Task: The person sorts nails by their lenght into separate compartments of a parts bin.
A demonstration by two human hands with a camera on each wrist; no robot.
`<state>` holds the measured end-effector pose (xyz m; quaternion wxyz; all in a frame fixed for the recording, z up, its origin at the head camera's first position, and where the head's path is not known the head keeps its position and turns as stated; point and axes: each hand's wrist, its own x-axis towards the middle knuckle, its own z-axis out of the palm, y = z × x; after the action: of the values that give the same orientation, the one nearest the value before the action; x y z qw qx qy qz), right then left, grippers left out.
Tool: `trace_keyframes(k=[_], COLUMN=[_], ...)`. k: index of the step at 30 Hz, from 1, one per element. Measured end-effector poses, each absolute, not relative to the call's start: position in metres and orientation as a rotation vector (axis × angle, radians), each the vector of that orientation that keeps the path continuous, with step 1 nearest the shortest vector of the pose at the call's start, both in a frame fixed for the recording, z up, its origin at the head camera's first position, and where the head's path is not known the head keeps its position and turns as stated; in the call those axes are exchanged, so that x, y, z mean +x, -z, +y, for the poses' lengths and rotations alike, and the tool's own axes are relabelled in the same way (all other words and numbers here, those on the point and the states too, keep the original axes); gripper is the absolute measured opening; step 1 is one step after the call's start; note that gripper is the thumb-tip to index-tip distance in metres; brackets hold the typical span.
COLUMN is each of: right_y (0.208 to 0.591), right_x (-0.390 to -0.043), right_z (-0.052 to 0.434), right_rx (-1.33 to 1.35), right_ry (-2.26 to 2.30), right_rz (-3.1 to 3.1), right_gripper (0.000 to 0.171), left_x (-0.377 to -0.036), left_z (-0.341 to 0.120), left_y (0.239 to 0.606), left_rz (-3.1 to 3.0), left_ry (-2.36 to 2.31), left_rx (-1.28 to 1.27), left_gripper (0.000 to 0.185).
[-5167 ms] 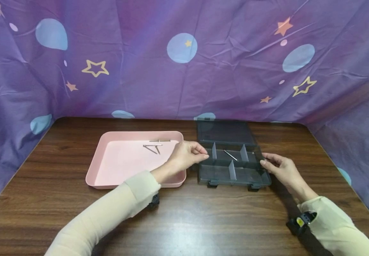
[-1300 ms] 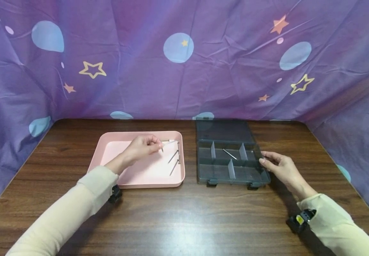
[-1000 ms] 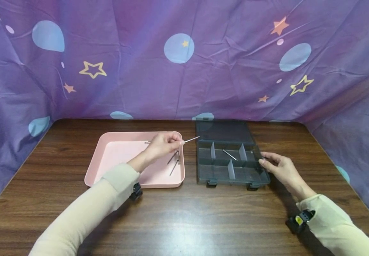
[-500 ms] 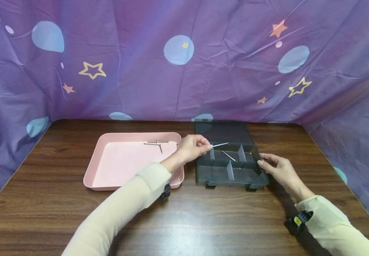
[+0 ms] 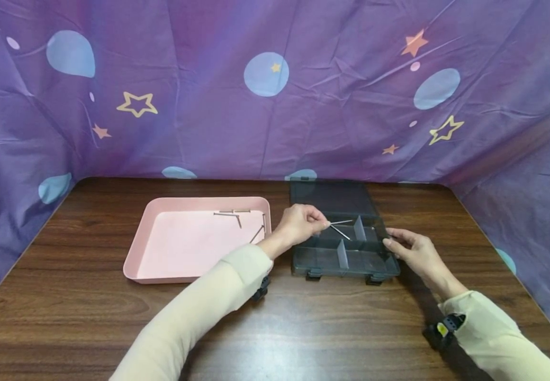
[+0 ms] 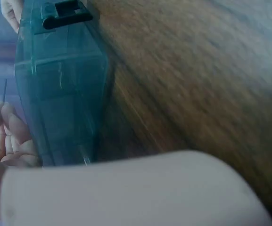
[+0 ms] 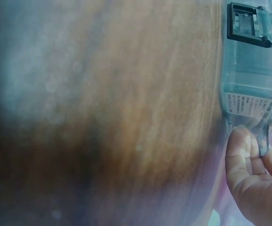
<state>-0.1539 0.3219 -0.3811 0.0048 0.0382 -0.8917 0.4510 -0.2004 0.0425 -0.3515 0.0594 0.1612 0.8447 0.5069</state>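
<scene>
A dark see-through compartment box [image 5: 377, 264] lies open on the wooden table, its lid [image 5: 333, 197] flat behind it. My left hand [image 5: 301, 226] hovers over the box's back left part and pinches a thin metal nail [image 5: 343, 222] that points right over the middle back compartment. Another nail [image 5: 341, 232] lies in that compartment. My right hand [image 5: 410, 250] holds the box's right edge [image 7: 249, 101] with its fingers. In the left wrist view the box [image 6: 60, 89] shows from the side, with my fingers [image 6: 8, 136] and the nail [image 6: 4, 90] beside it.
A pink tray [image 5: 160, 267] sits left of the box, with several nails [image 5: 236, 216] lying near its back right corner. A purple cloth [image 5: 265, 84] with stars and dots walls in the table on three sides. Bare tabletop [image 5: 332, 328] spreads in front.
My left hand picked a nail out of the pink tray and carried it right, over the box's back compartments. My right hand stayed on the box's right edge.
</scene>
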Motion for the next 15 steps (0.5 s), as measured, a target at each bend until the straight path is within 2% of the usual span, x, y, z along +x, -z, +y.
trace_keyframes(k=[15], right_y=[0.383], right_x=[-0.154], right_z=[0.321], right_rx=[0.144], right_ry=[-1.397], right_rz=[-2.765], right_gripper=[0.045], left_x=[-0.198], left_z=[0.055], left_y=[0.356], left_rz=[2.684], left_ry=[-1.389], left_rx=[0.517], left_gripper=[0.009])
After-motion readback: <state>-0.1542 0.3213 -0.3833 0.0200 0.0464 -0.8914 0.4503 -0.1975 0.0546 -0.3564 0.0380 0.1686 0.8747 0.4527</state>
